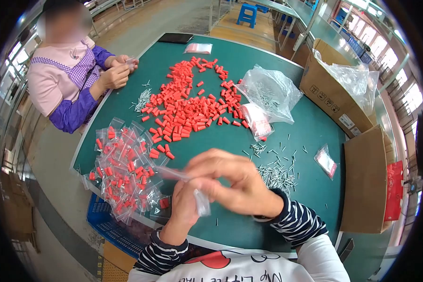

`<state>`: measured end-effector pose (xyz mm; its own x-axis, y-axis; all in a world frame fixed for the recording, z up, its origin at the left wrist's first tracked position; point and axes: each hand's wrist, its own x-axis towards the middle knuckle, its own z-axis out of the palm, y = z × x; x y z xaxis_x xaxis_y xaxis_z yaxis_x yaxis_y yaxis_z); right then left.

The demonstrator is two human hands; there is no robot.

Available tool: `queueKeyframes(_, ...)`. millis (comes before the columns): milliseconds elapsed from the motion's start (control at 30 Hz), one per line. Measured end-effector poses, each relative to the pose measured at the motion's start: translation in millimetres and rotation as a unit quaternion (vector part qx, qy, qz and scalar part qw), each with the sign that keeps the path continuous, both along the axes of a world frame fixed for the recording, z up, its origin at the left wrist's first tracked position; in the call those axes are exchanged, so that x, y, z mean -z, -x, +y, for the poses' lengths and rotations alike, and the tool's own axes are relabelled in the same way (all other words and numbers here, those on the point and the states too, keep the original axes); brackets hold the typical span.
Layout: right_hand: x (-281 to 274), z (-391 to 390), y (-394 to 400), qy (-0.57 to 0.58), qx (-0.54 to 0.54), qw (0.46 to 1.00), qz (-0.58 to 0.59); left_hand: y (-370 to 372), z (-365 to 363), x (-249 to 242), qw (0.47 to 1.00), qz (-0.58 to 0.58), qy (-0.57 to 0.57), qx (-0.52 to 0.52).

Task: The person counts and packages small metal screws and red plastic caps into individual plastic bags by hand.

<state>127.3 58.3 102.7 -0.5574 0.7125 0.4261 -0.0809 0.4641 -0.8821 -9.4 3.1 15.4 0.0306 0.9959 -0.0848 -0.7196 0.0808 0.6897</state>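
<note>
My right hand [237, 181] reaches across from the right, thumb and fingertips pinched at a small clear plastic bag [202, 204]. Below it, my left hand [184, 207] is closed around the same bag, which pokes out beside the thumb; motion blurs this spot, and the bag's contents do not show. To the left lies a heap of filled bags [127, 174] with red pieces and screws inside. Loose red conical caps [188, 113] spread over the table beyond my hands. Right of my right hand is a scatter of silver screws [275, 176].
A co-worker [66, 70] stands at the table's left side, handling a small bag. On the green table [315, 207] are a large clear bag of screws [270, 94] and stacked empty bags [257, 121]. Cardboard boxes [331, 94] line the right edge; a blue basket [110, 230] sits below left.
</note>
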Motion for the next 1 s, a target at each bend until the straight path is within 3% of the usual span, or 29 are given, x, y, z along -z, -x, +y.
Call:
queueKeyframes(67,-16.4,-5.5,8.5,-0.03,-0.027,0.998,0.054,-6.2,0.2,0.3,0.999,0.025,-0.028,-0.032)
queueKeyframes(133,-11.0,-4.9,2.8,-0.006,0.018,0.997,0.073,0.6,3.7,14.3,0.999,0.039,-0.012,-0.008)
queueKeyframes(167,-6.4,-4.1,-2.3,0.005,0.039,0.996,0.082,4.8,-3.9,15.9,0.998,0.042,0.049,-0.01)
queueKeyframes(233,9.7,-6.6,-18.8,0.078,0.081,0.994,0.013,6.1,-4.3,11.3,0.994,0.078,0.082,0.003)
queueKeyframes(400,56.8,-25.8,-40.7,0.146,0.074,0.978,-0.132,1.9,-6.0,18.3,0.996,0.083,0.004,0.033)
queueKeyframes(533,69.8,-30.4,-47.3,0.183,0.086,0.977,-0.071,-0.9,-4.9,-4.1,0.989,0.107,0.079,0.069)
queueKeyframes(633,66.5,-29.7,-54.4,0.143,0.083,0.983,-0.08,-3.1,-3.7,-1.4,0.967,0.254,-0.001,0.03)
queueKeyframes(833,55.9,-28.8,-65.9,0.159,0.102,0.976,-0.108,-1.3,-4.4,11.2,0.939,0.317,-0.128,-0.022)
queueKeyframes(1000,58.8,-22.9,-86.6,0.146,0.135,0.973,-0.119,-1.8,-2.4,18.1,0.926,0.337,-0.16,-0.055)
